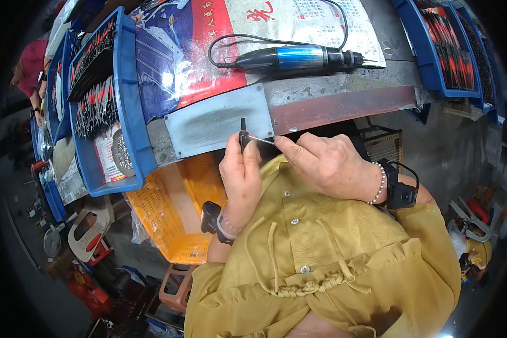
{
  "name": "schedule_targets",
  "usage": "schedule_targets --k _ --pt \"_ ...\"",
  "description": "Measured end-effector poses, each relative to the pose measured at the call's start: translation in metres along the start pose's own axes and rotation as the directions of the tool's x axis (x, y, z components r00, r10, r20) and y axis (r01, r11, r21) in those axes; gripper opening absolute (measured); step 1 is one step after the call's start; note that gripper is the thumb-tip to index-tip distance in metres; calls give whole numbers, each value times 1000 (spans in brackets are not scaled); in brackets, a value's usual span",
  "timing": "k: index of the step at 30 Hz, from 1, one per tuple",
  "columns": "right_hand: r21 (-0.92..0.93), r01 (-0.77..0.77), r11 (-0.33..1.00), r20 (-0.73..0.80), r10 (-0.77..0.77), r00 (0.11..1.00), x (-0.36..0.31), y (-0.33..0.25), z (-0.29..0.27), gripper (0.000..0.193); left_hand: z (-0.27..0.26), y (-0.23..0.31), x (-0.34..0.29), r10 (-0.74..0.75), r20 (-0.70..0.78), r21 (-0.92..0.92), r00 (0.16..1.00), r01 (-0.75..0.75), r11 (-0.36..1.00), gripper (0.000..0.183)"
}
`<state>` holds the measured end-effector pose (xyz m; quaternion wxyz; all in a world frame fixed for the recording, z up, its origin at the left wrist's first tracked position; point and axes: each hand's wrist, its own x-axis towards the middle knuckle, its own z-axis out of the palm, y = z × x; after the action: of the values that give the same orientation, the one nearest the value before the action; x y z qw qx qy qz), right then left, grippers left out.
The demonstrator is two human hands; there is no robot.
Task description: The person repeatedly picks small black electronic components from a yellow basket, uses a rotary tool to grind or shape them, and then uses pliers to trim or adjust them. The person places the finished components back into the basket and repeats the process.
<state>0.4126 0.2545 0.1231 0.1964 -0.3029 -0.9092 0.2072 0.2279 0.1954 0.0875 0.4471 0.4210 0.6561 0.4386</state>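
My left hand (241, 174) is closed on a small black part (244, 138) with a hint of red, and a short dark stub stands up from it. A thin metal rod (262, 140) runs from this part to the fingertips of my right hand (321, 163), which pinch its other end. Whether the rod is joined to the black part or only touches it, I cannot tell. Both hands are in front of my chest, just off the table's near edge. Right beyond them lies a grey metal plate (219, 119) with a dark worn patch.
A blue-and-black electric screwdriver (298, 58) with a cable lies across the table. Blue bins (130, 107) at left and another bin (434, 62) at right hold red-and-black slender pieces. Small metal bits fill a round dish (121, 152). An orange crate (180, 197) stands below. Another person (31, 67) is far left.
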Motion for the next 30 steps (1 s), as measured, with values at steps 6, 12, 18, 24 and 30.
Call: schedule_targets --k 6,12,18,24,30 --pt "256 -55 965 -40 68 997 -2 8 -2 43 -2 9 -1 -176 150 -372 973 220 902 10" --pt "245 -80 966 -30 90 996 -5 4 -5 43 -4 16 -1 -238 212 -467 948 313 827 10" --pt "212 -98 972 -15 103 995 -7 2 -5 42 -2 13 -4 -221 176 -468 959 279 838 11" --pt "320 -85 944 -95 121 988 -7 5 3 35 -1 7 -5 -109 84 -256 990 127 958 10" --pt "729 -318 606 130 334 934 -1 15 3 32 4 2 -6 86 -41 133 995 -80 988 10"
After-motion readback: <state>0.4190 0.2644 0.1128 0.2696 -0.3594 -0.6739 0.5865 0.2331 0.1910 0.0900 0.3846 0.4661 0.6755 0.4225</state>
